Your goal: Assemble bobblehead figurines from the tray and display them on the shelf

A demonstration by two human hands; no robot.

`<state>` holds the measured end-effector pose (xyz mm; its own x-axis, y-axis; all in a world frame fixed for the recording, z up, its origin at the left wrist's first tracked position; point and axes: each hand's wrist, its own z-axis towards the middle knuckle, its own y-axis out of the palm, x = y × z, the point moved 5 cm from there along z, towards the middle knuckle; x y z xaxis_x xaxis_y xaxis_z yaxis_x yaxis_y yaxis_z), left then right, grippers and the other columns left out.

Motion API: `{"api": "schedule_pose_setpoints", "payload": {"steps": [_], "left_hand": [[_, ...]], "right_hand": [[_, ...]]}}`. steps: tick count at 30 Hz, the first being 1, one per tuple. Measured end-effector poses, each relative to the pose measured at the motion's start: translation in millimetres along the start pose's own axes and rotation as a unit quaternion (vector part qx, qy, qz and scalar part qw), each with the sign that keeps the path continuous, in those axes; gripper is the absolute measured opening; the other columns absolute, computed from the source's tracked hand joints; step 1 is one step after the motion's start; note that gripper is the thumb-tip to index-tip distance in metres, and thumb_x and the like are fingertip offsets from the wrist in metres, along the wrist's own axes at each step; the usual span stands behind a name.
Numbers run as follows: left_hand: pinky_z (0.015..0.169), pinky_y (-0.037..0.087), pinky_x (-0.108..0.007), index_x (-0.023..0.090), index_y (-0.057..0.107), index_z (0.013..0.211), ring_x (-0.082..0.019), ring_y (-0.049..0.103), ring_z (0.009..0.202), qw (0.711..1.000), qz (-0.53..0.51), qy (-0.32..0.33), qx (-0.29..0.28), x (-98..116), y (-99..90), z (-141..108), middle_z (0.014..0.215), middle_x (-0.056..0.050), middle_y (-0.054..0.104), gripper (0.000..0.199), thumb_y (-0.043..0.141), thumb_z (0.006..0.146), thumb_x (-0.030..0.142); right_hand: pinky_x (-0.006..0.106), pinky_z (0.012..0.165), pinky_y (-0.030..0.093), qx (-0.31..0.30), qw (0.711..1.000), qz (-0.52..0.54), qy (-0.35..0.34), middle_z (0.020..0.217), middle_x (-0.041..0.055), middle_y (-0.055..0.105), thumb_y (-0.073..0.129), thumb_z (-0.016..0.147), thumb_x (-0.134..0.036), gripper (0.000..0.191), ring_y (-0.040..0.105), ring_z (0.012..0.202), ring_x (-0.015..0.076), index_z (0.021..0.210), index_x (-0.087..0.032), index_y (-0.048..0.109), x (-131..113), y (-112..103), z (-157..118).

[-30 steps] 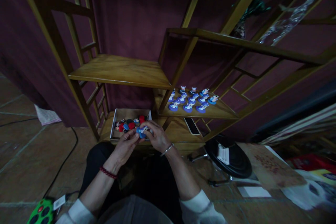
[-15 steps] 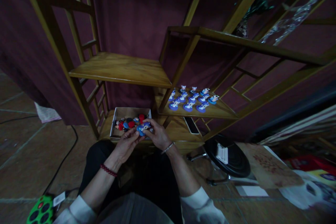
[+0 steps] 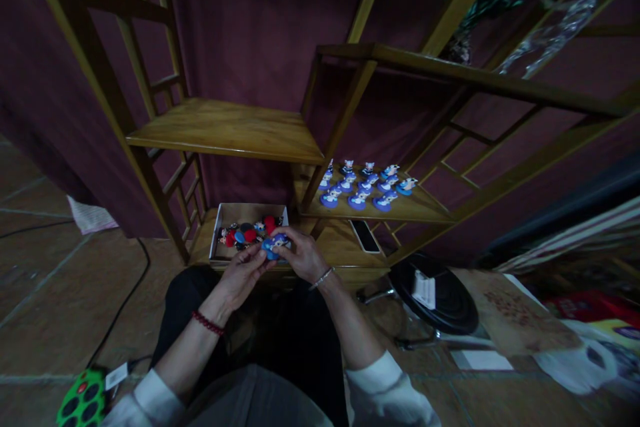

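A small blue and purple figurine (image 3: pixel 273 247) is held between my two hands, over the near right corner of an open white box. My left hand (image 3: pixel 245 272) grips its blue base from the left with closed fingers. From the right, my right hand (image 3: pixel 303 255) pinches its upper part between thumb and fingers. Inside the box (image 3: pixel 214 248) lie several red, black and blue figurines (image 3: pixel 249 235). On the shelf to the right stand several purple and white figurines (image 3: pixel 359 197) in rows, along with some blue-based ones (image 3: pixel 407 186).
A wooden shelf unit (image 3: pixel 225 130) rises in front of me. A dark phone (image 3: pixel 365 236) lies on its lowest board. At the right stands a black round stool (image 3: pixel 443 297) beside a cardboard sheet (image 3: pixel 515 317). On the floor at the left rests a green power strip (image 3: pixel 83 400).
Both hands keep hold of the figurine in nearly the same spot, with only a slight turn of it. The view has shifted a little.
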<state>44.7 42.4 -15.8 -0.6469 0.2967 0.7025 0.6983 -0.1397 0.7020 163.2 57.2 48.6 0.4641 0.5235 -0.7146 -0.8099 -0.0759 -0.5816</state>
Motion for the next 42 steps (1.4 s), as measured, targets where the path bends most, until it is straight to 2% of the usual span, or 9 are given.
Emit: {"api": "schedule_pose_setpoints", "payload": {"steps": [9,19,25,31,36,42], "left_hand": [[0.079,0.047,-0.027,0.014,0.068,0.086,-0.011,0.058,0.08,1.0,0.009,-0.018,-0.019,-2,-1.3,-2,0.087,-0.004,0.066,0.019,0.068,0.068,0.022],[0.079,0.048,-0.027,0.014,0.068,0.084,-0.014,0.06,0.083,0.999,-0.009,-0.039,-0.028,-4,-3.4,-2,0.088,-0.005,0.067,0.018,0.068,0.068,0.02],[0.08,0.048,-0.028,0.013,0.067,0.086,-0.014,0.06,0.084,0.999,-0.026,-0.038,-0.026,1,2.5,-1,0.09,-0.005,0.067,0.019,0.068,0.068,0.018],[0.079,0.049,-0.029,0.012,0.067,0.079,-0.015,0.06,0.085,0.998,-0.052,-0.03,-0.019,1,5.9,2,0.088,-0.005,0.067,0.013,0.068,0.067,0.016],[0.081,0.049,-0.031,0.011,0.067,0.076,-0.016,0.06,0.085,0.998,-0.052,-0.033,-0.026,0,9.3,3,0.086,-0.005,0.067,0.01,0.068,0.067,0.015],[0.081,0.047,-0.03,0.01,0.067,0.082,-0.017,0.061,0.086,0.997,-0.004,-0.042,-0.066,-3,17.8,5,0.09,-0.008,0.067,0.014,0.065,0.071,0.018]], "right_hand": [[0.029,0.079,0.041,-0.035,0.998,-0.036,-0.041,0.088,0.0016,0.061,0.057,0.078,-0.025,0.016,0.055,0.086,0.0159,0.093,-0.022,0.059,-10,-5,2],[0.03,0.08,0.041,-0.07,0.993,-0.058,-0.074,0.09,0.0027,0.062,0.055,0.08,-0.025,0.019,0.054,0.086,0.0165,0.098,-0.022,0.058,-19,-8,3],[0.031,0.086,0.042,-0.042,0.998,-0.011,-0.044,0.108,0.0033,0.059,0.057,0.078,-0.027,0.039,0.054,0.098,0.0165,0.117,-0.024,0.049,-6,-8,2],[0.031,0.083,0.045,-0.026,1.0,0.014,-0.007,0.101,0.0028,0.06,0.056,0.078,-0.029,0.033,0.056,0.091,0.0165,0.111,-0.024,0.054,3,-9,0],[0.03,0.08,0.046,-0.028,1.0,0.007,-0.011,0.098,0.0034,0.061,0.057,0.078,-0.029,0.032,0.057,0.088,0.0161,0.109,-0.023,0.056,0,-14,-1],[0.029,0.073,0.048,-0.034,0.999,0.009,-0.008,0.098,0.004,0.061,0.056,0.079,-0.032,0.03,0.058,0.082,0.0153,0.107,-0.022,0.056,3,-21,-3]]}}
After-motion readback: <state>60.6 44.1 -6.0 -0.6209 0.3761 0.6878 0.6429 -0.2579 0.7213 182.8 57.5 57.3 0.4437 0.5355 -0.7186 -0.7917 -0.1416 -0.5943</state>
